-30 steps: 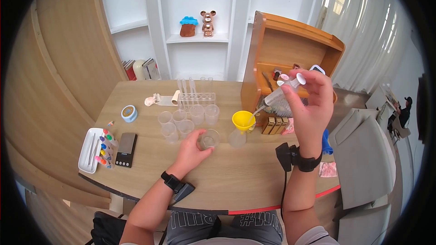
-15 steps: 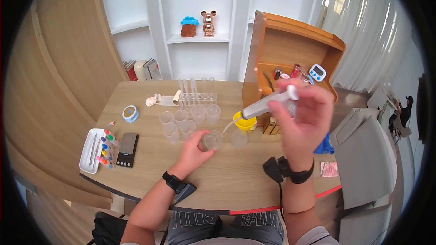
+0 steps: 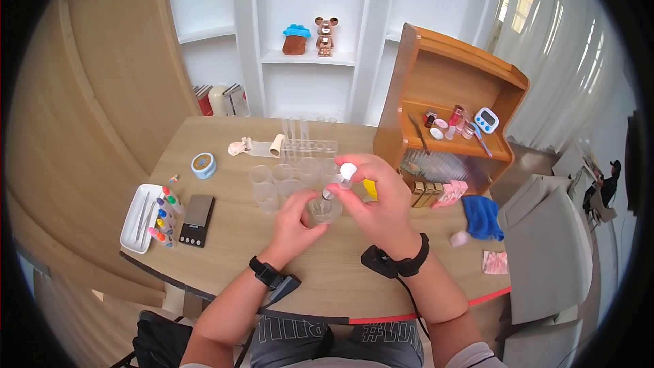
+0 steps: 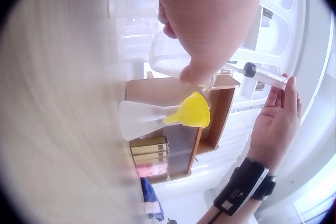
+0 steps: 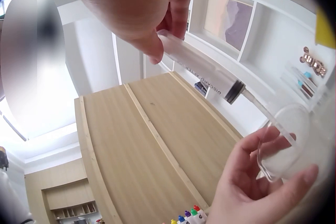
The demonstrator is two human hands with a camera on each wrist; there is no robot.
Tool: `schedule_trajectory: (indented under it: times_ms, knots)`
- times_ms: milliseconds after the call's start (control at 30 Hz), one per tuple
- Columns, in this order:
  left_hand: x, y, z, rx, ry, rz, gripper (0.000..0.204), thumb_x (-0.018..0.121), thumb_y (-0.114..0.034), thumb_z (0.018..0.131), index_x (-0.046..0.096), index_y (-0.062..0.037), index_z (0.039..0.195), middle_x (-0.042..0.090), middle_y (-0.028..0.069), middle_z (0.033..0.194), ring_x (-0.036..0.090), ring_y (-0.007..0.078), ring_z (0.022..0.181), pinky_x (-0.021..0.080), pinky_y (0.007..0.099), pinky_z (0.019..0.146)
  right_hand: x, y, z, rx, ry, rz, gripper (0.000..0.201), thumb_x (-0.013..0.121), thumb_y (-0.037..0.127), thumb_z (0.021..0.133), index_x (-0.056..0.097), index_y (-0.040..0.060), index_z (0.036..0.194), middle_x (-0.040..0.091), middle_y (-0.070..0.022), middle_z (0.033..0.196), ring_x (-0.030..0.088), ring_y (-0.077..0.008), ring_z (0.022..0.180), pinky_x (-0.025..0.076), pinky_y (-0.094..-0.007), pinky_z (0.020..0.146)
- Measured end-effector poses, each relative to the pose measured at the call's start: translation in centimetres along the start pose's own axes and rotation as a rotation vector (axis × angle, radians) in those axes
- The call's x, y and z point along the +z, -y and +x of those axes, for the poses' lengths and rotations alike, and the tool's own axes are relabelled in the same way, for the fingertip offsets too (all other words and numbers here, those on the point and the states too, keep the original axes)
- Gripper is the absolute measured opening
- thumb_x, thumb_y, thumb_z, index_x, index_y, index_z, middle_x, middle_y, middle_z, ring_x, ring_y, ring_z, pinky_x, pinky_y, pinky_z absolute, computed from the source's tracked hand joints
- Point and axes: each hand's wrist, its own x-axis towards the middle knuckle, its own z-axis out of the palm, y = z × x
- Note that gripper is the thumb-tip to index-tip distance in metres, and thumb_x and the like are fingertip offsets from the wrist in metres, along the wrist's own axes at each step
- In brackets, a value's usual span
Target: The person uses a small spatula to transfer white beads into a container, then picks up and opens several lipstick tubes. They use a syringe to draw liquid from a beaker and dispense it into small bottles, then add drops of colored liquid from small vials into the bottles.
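My left hand point(image 3: 294, 223) grips a clear beaker point(image 3: 325, 212) by its side, the thumb toward the front. In my right hand point(image 3: 383, 204) is a clear plastic syringe point(image 5: 202, 69), slanting down toward the beaker. Its black plunger seal point(image 5: 234, 92) sits at the bottom end of the barrel. A thin tube point(image 5: 268, 115) runs from the syringe tip into the beaker's mouth. Beside the left hand, in the left wrist view, a yellow funnel point(image 4: 195, 110) rests in the neck of a translucent conical flask point(image 4: 137, 120). My right hand mostly hides both in the head view.
Clear cups point(image 3: 261, 176) and a test tube rack point(image 3: 310, 148) stand behind the hands. At left are a black scale point(image 3: 197, 219), colored-cap bottles point(image 3: 163, 218) and a white tray point(image 3: 133, 221). A wooden shelf unit point(image 3: 402, 105), gold boxes point(image 3: 426, 193) and a blue cloth point(image 3: 482, 218) are at right.
My right hand has carried the syringe leftward from the yellow funnel to the beaker, and the tube now reaches into the beaker. The left hand keeps its hold. The head view has shifted slightly.
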Motion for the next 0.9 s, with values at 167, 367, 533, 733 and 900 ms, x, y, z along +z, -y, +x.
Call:
schedule_trajectory:
  times_ms: [167,367,533,733,900]
  knots:
    - [0.1,0.3,-0.1,0.035,-0.005,0.015,0.058,0.082,-0.007,0.068,0.061,-0.0054,0.122,0.061,0.0083,0.121,0.049,0.0112,0.057,0.046,0.0266,0.054,0.3,-0.1,-0.3,0.040,-0.014,0.078,0.032,0.078,-0.001,0.080,0.054,0.0033,0.101,0.070,-0.0142,0.116,0.068,-0.0332,0.103,0.056,-0.0385,0.084]
    - [0.2,0.5,-0.1,0.036,0.012,0.029,0.058,0.082,-0.006,0.068,0.061,-0.0049,0.122,0.061,0.0079,0.119,0.049,0.0117,0.057,0.046,0.0271,0.055,0.6,-0.8,-0.6,0.005,0.023,0.043,0.035,0.077,-0.004,0.081,0.053,0.0047,0.106,0.068,-0.0176,0.120,0.067,-0.0319,0.105,0.055,-0.0377,0.088]
    - [0.2,0.3,0.0,0.039,0.080,0.040,0.059,0.083,-0.006,0.068,0.060,-0.0063,0.123,0.061,0.0071,0.117,0.049,0.0124,0.059,0.045,0.0279,0.055,1.1,-0.9,-1.5,0.032,-0.044,0.124,0.035,0.078,-0.006,0.080,0.055,0.0043,0.104,0.069,-0.0179,0.115,0.069,-0.0288,0.101,0.056,-0.0361,0.084]
    - [0.3,0.2,-0.1,0.026,0.102,0.021,0.060,0.083,-0.007,0.068,0.060,-0.0065,0.123,0.061,0.0064,0.115,0.049,0.0124,0.059,0.045,0.0276,0.055,1.3,-1.0,-1.7,-0.061,-0.088,0.001,0.023,0.080,-0.005,0.077,0.068,0.0013,0.095,0.071,-0.0139,0.107,0.071,-0.0251,0.093,0.057,-0.0328,0.078]
    - [0.3,0.2,-0.1,0.006,0.086,-0.007,0.061,0.083,-0.007,0.068,0.060,-0.0061,0.124,0.060,0.0065,0.114,0.048,0.0125,0.059,0.045,0.0275,0.055,1.4,-0.7,-1.5,0.009,-0.076,0.081,0.020,0.077,-0.004,0.080,0.071,0.0002,0.099,0.070,-0.0135,0.107,0.070,-0.0251,0.094,0.057,-0.0324,0.081]
